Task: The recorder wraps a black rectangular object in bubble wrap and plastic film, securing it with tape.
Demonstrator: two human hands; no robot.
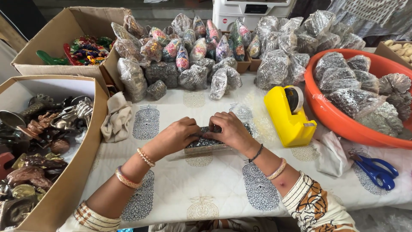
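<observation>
My left hand (176, 136) and my right hand (229, 130) both press down on a small dark metal ornament in a clear plastic wrap (205, 144). It lies flat on the white printed tablecloth (214, 184) in the middle of the table. Fingertips of both hands meet on top of the packet, so most of it is hidden. Bangles ring both wrists.
A yellow tape dispenser (289, 115) stands right of my hands, blue scissors (377, 171) further right. An orange tub (339, 122) holds wrapped ornaments. Several wrapped pieces (193, 56) pile at the back. Cardboard boxes of metal figures (38, 141) and coloured items (83, 49) stand left; a cloth (116, 120) lies beside them.
</observation>
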